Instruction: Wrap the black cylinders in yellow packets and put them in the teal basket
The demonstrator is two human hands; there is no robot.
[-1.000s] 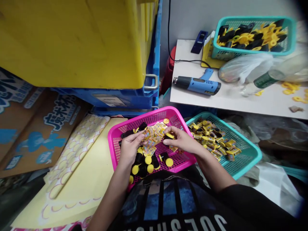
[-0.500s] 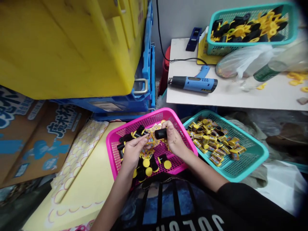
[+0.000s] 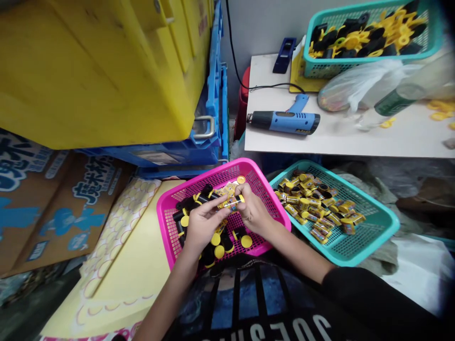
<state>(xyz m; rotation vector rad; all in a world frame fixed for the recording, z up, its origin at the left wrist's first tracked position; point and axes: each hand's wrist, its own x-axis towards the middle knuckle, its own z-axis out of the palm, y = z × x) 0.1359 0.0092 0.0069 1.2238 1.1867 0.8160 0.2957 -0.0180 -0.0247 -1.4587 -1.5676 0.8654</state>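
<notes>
Your L hand [image 3: 203, 230] & R hand [image 3: 253, 211] are both over the pink plastic mesh basket [image 3: 245, 162], fingers pressed together, not spread; they pinch a small yellow-labelled tube [image 3: 231, 203] crosswise between them, just above the middle of the basket; exact fingertip contact is partly hidden, so can't tell how far the label wraps round. Main risks: if your pinch eases, the tube could drop among the loose black tubes [image 3: 201, 196] & yellow caps [image 3: 246, 241], esp. as the pile is uneven; too much squeeze or twist could crease, tear or skew the label; your R forearm [image 3: 296, 251] runs close to the teal mesh basket [image 3: 373, 244], so a careless swing could nudge the yellow-labelled tubes [image 3: 313, 203] in it. Vs. the earlier frame: the tube showed bare black, mainly in R fingers, now it shows yellow print & sits between both hands; hands are closer together; the camera view has shifted a little.
</notes>
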